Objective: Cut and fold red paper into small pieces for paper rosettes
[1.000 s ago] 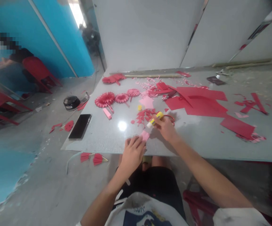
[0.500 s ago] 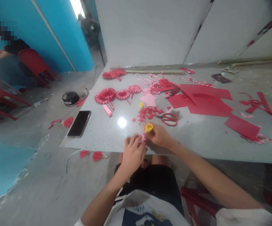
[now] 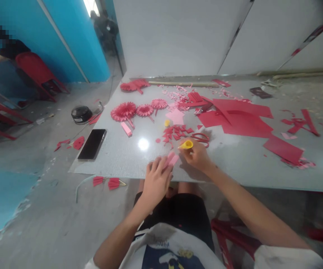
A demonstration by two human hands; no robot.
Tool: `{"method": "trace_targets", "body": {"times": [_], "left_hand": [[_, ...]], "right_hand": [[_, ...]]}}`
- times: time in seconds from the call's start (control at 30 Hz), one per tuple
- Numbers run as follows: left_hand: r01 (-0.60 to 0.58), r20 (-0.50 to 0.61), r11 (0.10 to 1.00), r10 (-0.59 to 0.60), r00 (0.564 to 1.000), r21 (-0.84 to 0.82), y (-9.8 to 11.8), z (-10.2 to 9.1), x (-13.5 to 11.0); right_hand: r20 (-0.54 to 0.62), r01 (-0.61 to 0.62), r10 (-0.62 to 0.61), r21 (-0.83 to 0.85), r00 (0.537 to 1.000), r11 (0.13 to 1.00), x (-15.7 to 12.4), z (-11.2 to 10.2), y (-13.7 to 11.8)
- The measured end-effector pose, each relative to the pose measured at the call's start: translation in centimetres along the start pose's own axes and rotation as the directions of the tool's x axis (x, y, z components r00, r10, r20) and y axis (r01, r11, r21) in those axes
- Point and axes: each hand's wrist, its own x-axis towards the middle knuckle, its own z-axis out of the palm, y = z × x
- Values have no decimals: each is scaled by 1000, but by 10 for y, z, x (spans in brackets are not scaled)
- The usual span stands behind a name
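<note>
Head view: your right hand [image 3: 196, 156] is closed around a yellow glue stick [image 3: 187, 145], its end angled toward the pink paper strip [image 3: 171, 160] at the fingertips of your left hand [image 3: 158, 180]; whether those spread fingers grip the strip or only steady it, you cannot tell. That keeps the work close to you, just inside the near edge of the tabletop [image 3: 116, 157]. Just beyond your right hand lie red-handled scissors [image 3: 200, 137]; a yellow cap [image 3: 167, 123] sits ahead of your hands among red scraps. Open room lies left of your left hand, before the smartphone [image 3: 92, 144].
</note>
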Motion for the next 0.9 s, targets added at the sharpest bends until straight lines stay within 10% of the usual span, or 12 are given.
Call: {"method": "trace_targets", "body": {"times": [0.43,0.77,0.9], "left_hand": [[-1,-9,1000,1,1000,10,0,-2,0],[-30,-8,999,30,1000,-21,-2,1,0],[-29,-13,999,28,1000,-32,-2,1,0]], "right_hand": [[265,-6,-19,95,964,995,-2,10,-11],[-56,-110,113,63,992,992,1,1,-4],[66,-100,89,173,994,980,3,8,-17]]}}
